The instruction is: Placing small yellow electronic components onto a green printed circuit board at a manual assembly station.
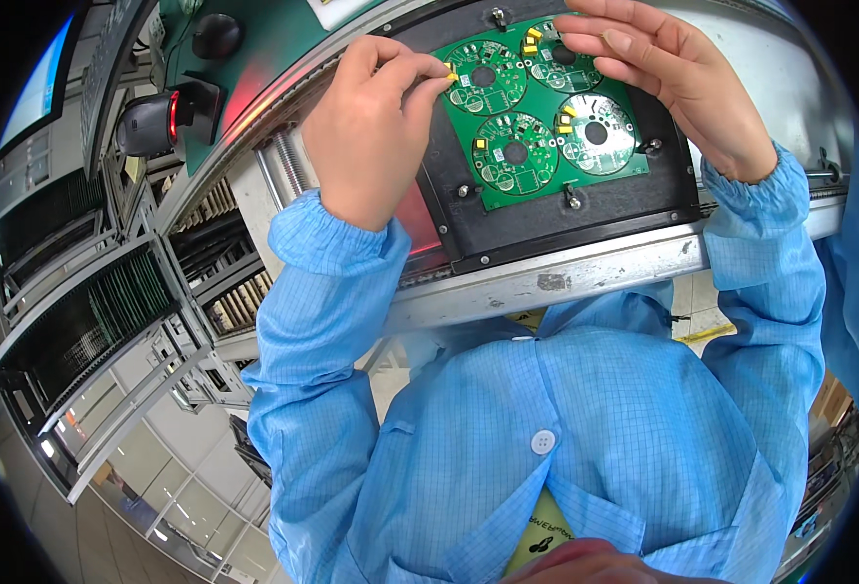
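Note:
A green circuit board with several round sections lies in a black carrier frame, held at its edges by small clamps. At the board's upper left, my left hand is closed, thumb and fingertips pinched on a small yellow block-shaped component at the rim of a round section. My right hand hovers over the upper right section with fingers stretched out, partly covering it; nothing shows in it. Yellow components stand on the upper right section, and another yellow component is on the lower left one.
The carrier sits on a metal conveyor rail running in front of me. To the left are a black and red-lit scanner, a black mouse on a green mat, and a rack of upright boards. A blue-clothed person is at far right.

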`<action>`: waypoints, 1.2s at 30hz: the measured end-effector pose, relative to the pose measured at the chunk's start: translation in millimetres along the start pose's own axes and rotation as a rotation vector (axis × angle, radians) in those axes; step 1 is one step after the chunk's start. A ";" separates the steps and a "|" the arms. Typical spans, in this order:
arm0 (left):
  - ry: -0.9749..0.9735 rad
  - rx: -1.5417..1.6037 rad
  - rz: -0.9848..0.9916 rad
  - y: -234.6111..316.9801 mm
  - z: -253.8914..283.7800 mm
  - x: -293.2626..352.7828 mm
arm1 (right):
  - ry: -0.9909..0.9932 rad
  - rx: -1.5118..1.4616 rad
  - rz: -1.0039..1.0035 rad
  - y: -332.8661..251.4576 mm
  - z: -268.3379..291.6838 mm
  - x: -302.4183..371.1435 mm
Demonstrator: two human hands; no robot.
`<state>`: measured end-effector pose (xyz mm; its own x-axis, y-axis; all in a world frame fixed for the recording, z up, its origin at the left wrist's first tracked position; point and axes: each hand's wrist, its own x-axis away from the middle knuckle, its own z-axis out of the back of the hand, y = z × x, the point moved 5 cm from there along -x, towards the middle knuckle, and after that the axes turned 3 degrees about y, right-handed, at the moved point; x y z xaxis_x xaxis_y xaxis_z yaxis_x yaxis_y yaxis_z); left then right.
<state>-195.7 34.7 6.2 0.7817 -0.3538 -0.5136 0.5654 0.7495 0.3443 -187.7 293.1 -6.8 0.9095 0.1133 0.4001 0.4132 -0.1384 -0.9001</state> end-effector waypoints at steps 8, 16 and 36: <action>0.011 -0.075 -0.050 4.4 1.5 0.5 | 0.032 0.156 -0.037 -6.0 -6.3 4.4; -0.031 -0.106 -0.080 6.9 2.1 -6.3 | -0.072 0.205 0.279 15.2 -13.2 -22.9; -0.234 0.609 0.414 -24.5 15.2 21.3 | -0.165 1.129 1.127 -22.4 -85.7 -28.6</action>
<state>-188.9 0.4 -1.3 0.9579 -0.2716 -0.0926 0.2069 0.4303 0.8786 -219.0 208.6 16.7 0.6664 0.5714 -0.4790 -0.7451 0.5337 -0.4000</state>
